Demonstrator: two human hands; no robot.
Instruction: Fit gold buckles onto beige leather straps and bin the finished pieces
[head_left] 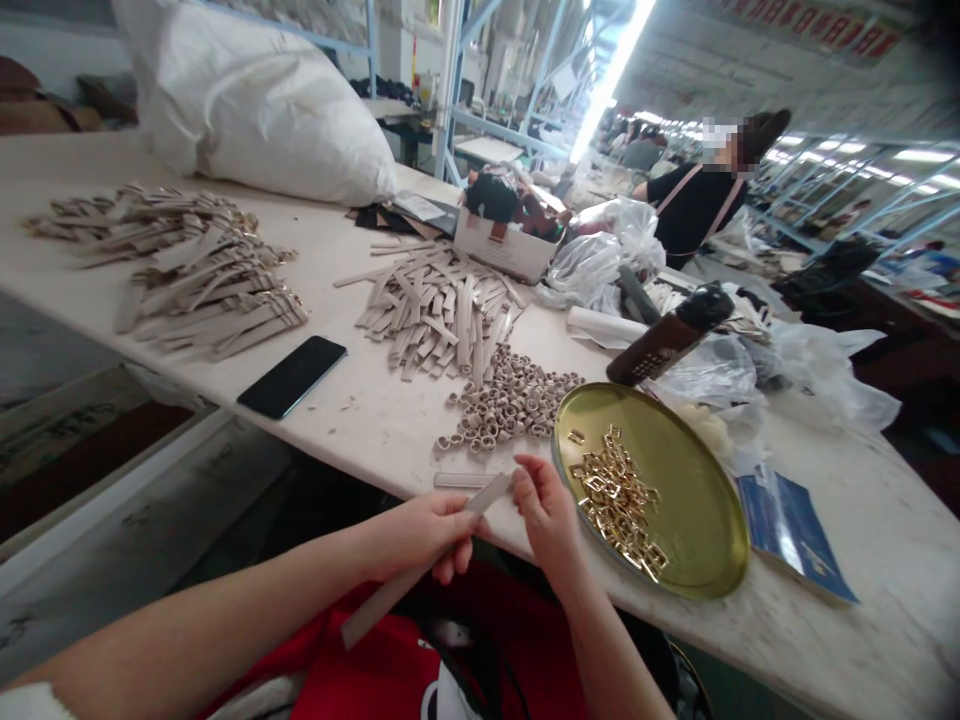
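Observation:
My left hand (427,535) is closed round a long beige strap (390,598) that slants from my lap up toward the table edge. My right hand (546,508) pinches the strap's upper end just above the edge. A second short strap piece (461,480) lies flat on the table beside my fingers. Right of my right hand stands a round gold tray (697,520) holding several gold metal buckles (619,497). Behind my hands lies a heap of small beige loops (510,400), and beyond it a pile of cut beige straps (442,315).
A black phone (292,375) lies near the table's front edge. A larger pile of straps with buckles (187,270) sits far left, a white sack (255,100) behind it. A dark bottle (667,340), plastic bags (600,260), a box (502,245) and a blue booklet (795,530) crowd the right. Another person (697,195) works beyond.

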